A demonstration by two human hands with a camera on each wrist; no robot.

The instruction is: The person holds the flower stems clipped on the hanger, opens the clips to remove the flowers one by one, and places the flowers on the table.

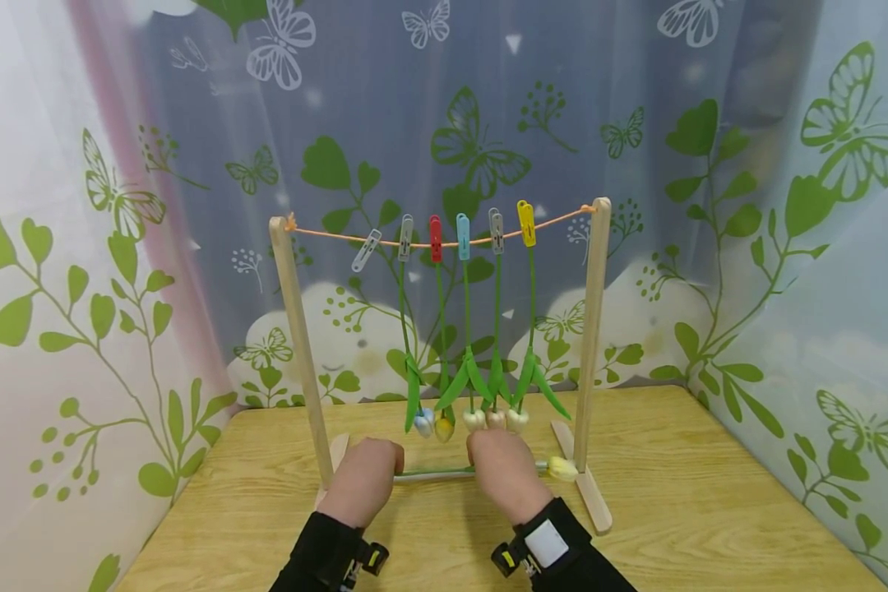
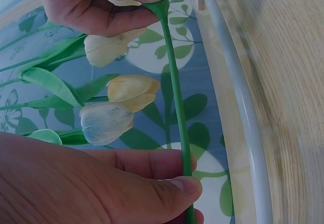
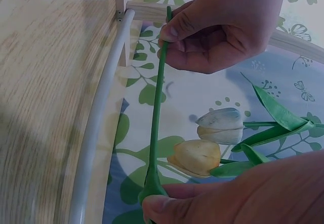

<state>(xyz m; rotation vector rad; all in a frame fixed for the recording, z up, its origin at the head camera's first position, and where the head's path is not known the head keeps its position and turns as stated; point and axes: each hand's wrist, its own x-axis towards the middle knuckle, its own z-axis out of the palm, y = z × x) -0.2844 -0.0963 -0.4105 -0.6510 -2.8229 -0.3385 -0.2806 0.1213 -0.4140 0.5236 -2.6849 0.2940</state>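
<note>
In the head view, an artificial tulip with a pale yellow bloom lies crosswise in both hands, low in front of the hanging flowers. My left hand pinches the bare end of its green stem between thumb and fingers. Farther right, my right hand pinches the stem where the green leaf base begins. Between the hands the stem runs nearly straight. Behind them several tulips hang upside down, among them a bluish-white one and a yellow one.
An orange string spans two wooden posts. A whitish clothespin on it holds no flower; red, blue, grey and yellow ones each hold a tulip. A white rod runs low between the posts, above the wooden table.
</note>
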